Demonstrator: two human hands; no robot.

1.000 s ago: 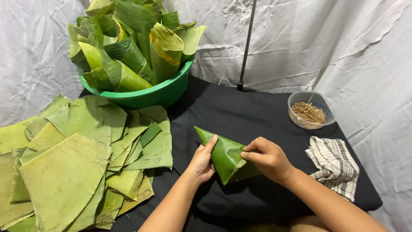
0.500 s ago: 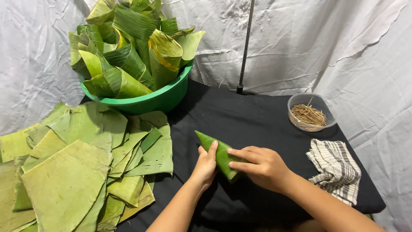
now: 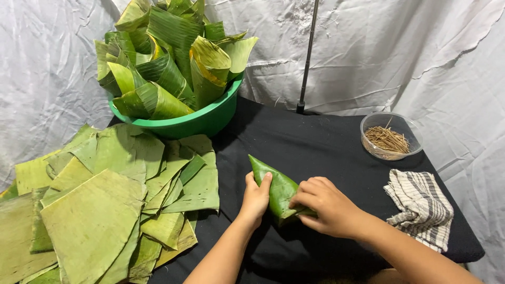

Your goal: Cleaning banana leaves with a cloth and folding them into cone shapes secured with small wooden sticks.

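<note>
White sheeting hangs behind a black-draped counter (image 3: 315,142) where a green leaf cone (image 3: 276,189) is being folded near the front edge, pinched by the left hand (image 3: 256,197) and closed over by the right hand (image 3: 329,206), so the loose flap probably needs tucking and pinning next.

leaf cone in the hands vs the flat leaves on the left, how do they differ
The leaf cone is rolled to a point, while the flat leaves lie spread open. The cone is a single piece gripped by the left hand and right hand; the flat leaves are an overlapping, untouched pile. The cone looks glossy, deeper green; the flat leaves look paler and matte. Both rest on the black table.
</note>
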